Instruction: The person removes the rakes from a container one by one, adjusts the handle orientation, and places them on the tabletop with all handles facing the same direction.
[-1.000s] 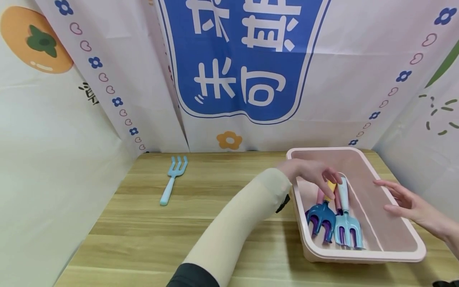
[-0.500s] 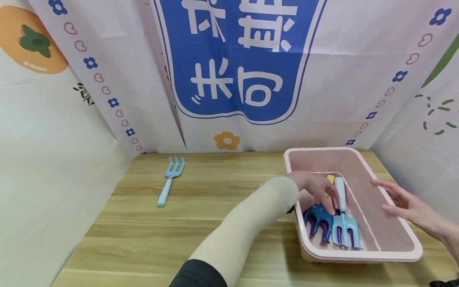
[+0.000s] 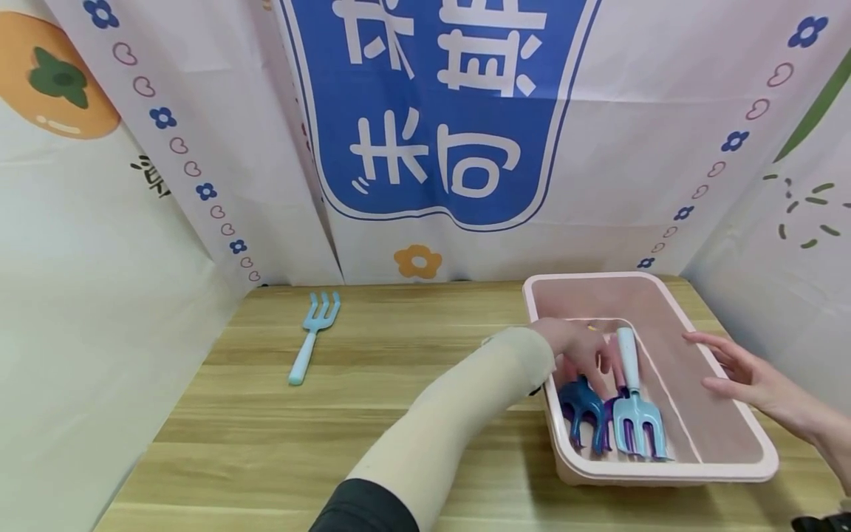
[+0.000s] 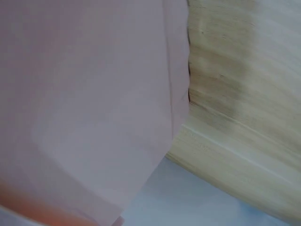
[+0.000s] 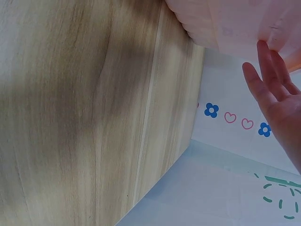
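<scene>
In the head view my left hand (image 3: 583, 349) reaches down into a pink plastic bin (image 3: 665, 471) and grips the handle of a dark blue toy hand fork (image 3: 585, 408). A bit of its yellow handle end shows above my fingers. Beside it lies a light blue hand fork (image 3: 638, 421), with purple tools with pink handles (image 3: 614, 362) partly hidden underneath. My right hand (image 3: 751, 377) rests on the bin's right rim, its fingers fairly straight; the right wrist view has those fingers touching the bin's outer wall. The left wrist view shows mostly the bin's pale wall.
A light blue hand rake (image 3: 312, 336) lies on the wooden table (image 3: 299, 451) at the back left. Printed cloth (image 3: 452, 251) hangs along the table's back and both sides. The bin stands at the table's right.
My left hand has lowered into the bin and closed round the dark blue fork's handle. The fork's head has turned sideways and shifted slightly left. My right hand stays at the rim.
</scene>
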`<state>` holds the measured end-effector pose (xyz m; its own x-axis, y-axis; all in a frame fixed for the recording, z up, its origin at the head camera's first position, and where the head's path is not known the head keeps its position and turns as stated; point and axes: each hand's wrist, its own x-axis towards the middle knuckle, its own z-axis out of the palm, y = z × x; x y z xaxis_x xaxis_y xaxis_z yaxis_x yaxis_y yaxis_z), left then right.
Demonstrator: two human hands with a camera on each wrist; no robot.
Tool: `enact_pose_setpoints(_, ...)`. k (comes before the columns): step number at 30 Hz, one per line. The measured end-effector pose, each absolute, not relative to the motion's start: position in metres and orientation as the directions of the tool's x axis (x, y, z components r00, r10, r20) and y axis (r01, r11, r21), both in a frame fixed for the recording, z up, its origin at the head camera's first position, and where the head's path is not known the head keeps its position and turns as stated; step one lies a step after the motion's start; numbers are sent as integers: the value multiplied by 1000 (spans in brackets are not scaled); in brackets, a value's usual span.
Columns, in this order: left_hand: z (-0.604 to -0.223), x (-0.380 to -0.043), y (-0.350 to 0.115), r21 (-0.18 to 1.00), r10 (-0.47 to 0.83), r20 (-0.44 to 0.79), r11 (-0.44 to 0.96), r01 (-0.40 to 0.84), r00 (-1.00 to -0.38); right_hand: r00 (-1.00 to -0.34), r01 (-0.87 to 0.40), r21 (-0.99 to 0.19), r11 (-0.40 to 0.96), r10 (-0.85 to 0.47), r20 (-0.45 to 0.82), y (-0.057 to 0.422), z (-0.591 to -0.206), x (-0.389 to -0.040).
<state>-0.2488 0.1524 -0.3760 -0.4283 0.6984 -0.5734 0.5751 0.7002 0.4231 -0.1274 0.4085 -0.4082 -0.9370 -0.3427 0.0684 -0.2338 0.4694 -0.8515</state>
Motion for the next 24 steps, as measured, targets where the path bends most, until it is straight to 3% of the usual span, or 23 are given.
enact_pose_setpoints(5,-378,-248,153,275,633,-607,734,620,-480,-936,-235,-856,461,-345,71,408,-407,-127)
enact_pose_setpoints(16,-370,-243,153,226,442,-701,882,415,-559,-940,-229,-855,465,-335,69,408,-406,-126)
enact_pose_setpoints(20,-366,-242,152,170,415,-698,888,428,-584,-941,-226,-858,461,-331,70,409,-407,-126)
enact_pose_setpoints(24,-363,-243,151,86,430,-694,846,526,-578,-944,-216,-861,462,-325,62,409,-409,-127)
